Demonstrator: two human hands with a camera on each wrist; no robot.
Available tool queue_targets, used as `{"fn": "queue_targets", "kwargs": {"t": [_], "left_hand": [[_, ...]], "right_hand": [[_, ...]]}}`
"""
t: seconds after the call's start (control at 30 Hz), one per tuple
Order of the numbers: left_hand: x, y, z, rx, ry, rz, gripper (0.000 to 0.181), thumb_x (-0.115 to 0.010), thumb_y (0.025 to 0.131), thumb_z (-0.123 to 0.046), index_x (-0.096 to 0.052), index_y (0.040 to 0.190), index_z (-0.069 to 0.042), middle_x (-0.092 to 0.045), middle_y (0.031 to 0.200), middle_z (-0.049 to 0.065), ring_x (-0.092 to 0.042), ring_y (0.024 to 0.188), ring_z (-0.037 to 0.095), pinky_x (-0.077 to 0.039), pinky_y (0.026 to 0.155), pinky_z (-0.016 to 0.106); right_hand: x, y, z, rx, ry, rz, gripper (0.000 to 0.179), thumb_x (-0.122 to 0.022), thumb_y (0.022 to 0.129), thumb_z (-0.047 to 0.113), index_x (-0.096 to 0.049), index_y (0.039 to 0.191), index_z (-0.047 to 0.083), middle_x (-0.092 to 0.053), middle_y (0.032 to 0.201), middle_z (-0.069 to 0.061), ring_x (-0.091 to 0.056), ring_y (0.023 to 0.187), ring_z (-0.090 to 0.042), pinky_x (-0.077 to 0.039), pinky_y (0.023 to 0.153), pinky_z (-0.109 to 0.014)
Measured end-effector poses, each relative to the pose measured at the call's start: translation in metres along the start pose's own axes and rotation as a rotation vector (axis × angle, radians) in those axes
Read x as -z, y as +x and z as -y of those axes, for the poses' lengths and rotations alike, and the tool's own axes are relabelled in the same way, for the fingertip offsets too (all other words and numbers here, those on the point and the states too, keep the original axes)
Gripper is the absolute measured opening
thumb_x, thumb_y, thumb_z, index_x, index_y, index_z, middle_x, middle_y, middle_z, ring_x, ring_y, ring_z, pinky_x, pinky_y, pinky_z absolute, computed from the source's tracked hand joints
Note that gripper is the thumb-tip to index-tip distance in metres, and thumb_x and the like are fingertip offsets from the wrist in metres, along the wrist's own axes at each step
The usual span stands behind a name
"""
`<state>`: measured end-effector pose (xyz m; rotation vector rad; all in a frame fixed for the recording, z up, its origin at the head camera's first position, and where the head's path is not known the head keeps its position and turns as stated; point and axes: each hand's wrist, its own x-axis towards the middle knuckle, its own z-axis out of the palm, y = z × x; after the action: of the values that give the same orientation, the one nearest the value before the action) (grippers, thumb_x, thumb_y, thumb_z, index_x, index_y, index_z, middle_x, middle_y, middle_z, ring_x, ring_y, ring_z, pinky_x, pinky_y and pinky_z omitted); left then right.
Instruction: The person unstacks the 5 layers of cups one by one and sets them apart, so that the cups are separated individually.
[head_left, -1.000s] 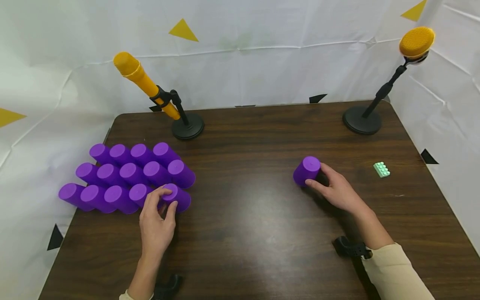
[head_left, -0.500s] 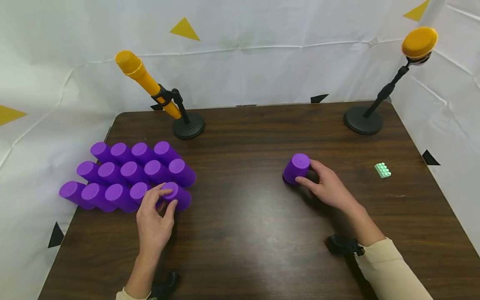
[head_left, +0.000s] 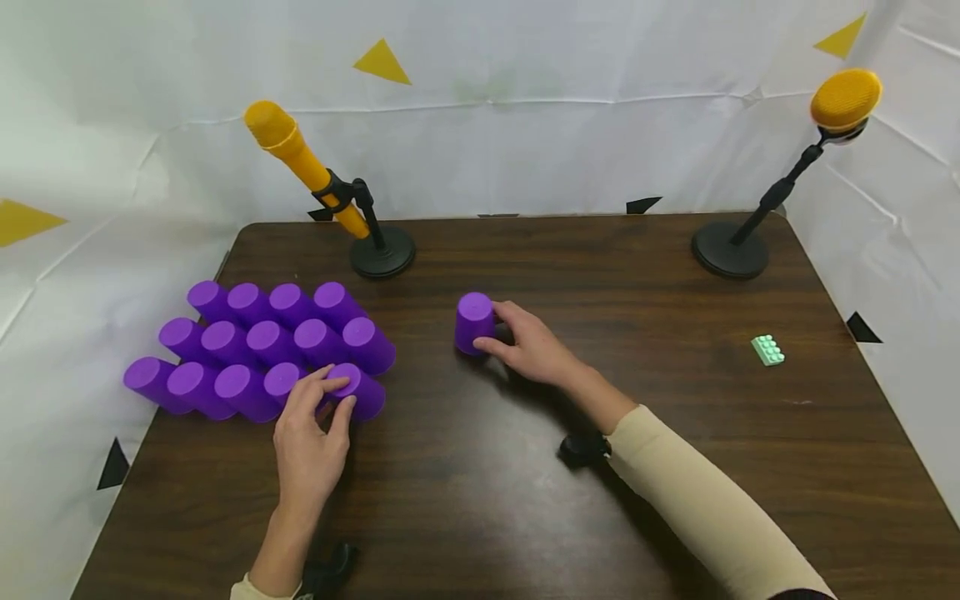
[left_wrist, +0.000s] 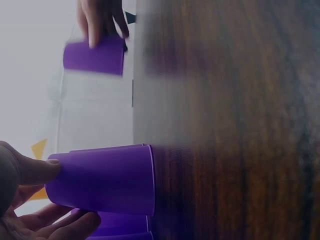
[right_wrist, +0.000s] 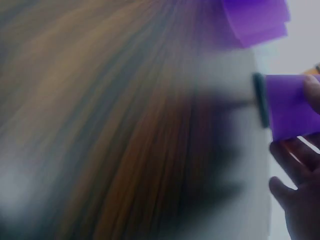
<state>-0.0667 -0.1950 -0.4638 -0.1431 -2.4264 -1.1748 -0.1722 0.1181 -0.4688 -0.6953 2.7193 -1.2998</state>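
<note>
Upside-down purple cups point(head_left: 273, 342) stand in three rows on the left of the table. My left hand point(head_left: 311, 442) holds the nearest row's right-end cup point(head_left: 362, 393), thumb on one side and fingers on the other. In the left wrist view that cup point(left_wrist: 105, 180) stands rim down on the wood. My right hand point(head_left: 536, 346) grips another upside-down purple cup point(head_left: 474, 325) by its side, to the right of the rows. The left wrist view has this cup point(left_wrist: 95, 56) raised off the tabletop. The right wrist view is blurred, but the fingers are round the cup point(right_wrist: 290, 105).
A yellow microphone point(head_left: 300, 162) on a black stand is at the back left. Another yellow microphone point(head_left: 846, 100) on a stand is at the back right. A mint-green toy brick point(head_left: 768, 350) lies on the right of the brown table point(head_left: 480, 500). White sheeting point(head_left: 525, 158) hangs behind.
My right hand has carried its cup left across the table, from the right side to near the middle. The left hand has stayed at its cup.
</note>
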Motion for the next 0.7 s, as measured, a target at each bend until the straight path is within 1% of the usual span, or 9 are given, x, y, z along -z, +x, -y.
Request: {"fn": "queue_targets", "kwargs": {"t": [0.17, 0.3, 0.37, 0.53, 0.7], "left_hand": [[0.002, 0.001, 0.001, -0.013, -0.009, -0.001, 0.019, -0.074, 0.085, 0.002, -0.07, 0.103, -0.003, -0.062, 0.126, 0.009, -0.059, 0.114, 0.028, -0.055, 0.082, 0.049], [0.002, 0.001, 0.001, -0.007, -0.007, -0.002, 0.021, -0.074, 0.084, 0.003, -0.071, 0.103, -0.004, -0.062, 0.126, 0.009, -0.059, 0.114, 0.027, -0.056, 0.082, 0.048], [0.002, 0.001, 0.001, 0.0, -0.006, 0.001, 0.022, -0.074, 0.083, 0.003, -0.071, 0.104, -0.005, -0.062, 0.127, 0.008, -0.058, 0.114, 0.026, -0.055, 0.083, 0.047], [0.003, 0.0, 0.0, -0.002, -0.002, 0.004, 0.023, -0.075, 0.083, 0.002, -0.071, 0.105, -0.006, -0.062, 0.127, 0.008, -0.058, 0.115, 0.025, -0.056, 0.083, 0.045], [0.003, 0.0, 0.0, -0.007, 0.0, -0.001, 0.022, -0.075, 0.084, 0.001, -0.071, 0.104, -0.007, -0.062, 0.127, 0.008, -0.058, 0.115, 0.025, -0.056, 0.083, 0.045]], "right_hand": [[-0.033, 0.038, 0.002, -0.043, 0.009, -0.017, 0.058, -0.066, 0.095, 0.034, -0.047, 0.141, 0.005, -0.057, 0.129, -0.011, -0.053, 0.122, -0.023, -0.041, 0.105, -0.04], [-0.049, 0.061, 0.006, -0.082, -0.02, -0.021, 0.061, -0.064, 0.095, 0.038, -0.044, 0.144, 0.006, -0.055, 0.133, -0.01, -0.05, 0.126, -0.022, -0.037, 0.108, -0.038], [-0.055, 0.07, 0.01, -0.091, -0.029, -0.008, 0.062, -0.063, 0.096, 0.04, -0.043, 0.145, 0.007, -0.055, 0.132, -0.009, -0.05, 0.126, -0.021, -0.038, 0.107, -0.038], [-0.069, 0.089, 0.021, -0.076, -0.071, 0.039, 0.065, -0.061, 0.096, 0.044, -0.042, 0.147, 0.01, -0.055, 0.132, -0.007, -0.051, 0.122, -0.018, -0.041, 0.104, -0.035], [-0.081, 0.101, 0.029, -0.051, -0.114, 0.049, 0.064, -0.061, 0.095, 0.044, -0.043, 0.146, 0.009, -0.055, 0.132, -0.007, -0.052, 0.12, -0.018, -0.041, 0.104, -0.033]]}}
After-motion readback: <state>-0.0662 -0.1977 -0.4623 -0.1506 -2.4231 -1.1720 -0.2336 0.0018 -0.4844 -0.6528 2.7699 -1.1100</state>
